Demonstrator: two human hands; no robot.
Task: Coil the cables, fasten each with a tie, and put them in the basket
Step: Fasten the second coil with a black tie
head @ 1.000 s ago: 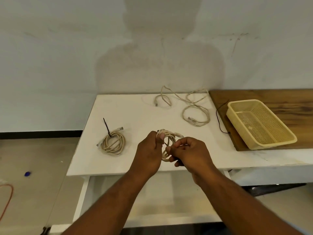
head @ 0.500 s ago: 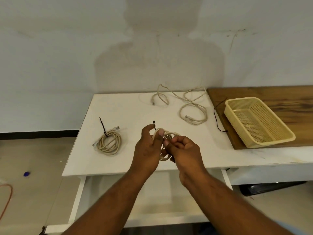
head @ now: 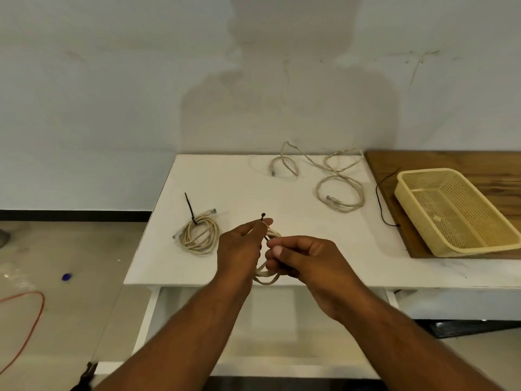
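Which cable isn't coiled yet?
The loose cable at the far edge of the table. The left coil wears a black tie; the held coil is bundled too.

Bare left hand (head: 242,246), bare right hand (head: 307,261), bare forearms (head: 197,334)

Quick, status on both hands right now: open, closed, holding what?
Left hand: closed, gripping the coiled cable at its top.
Right hand: closed, pinching the black tie at the coil.
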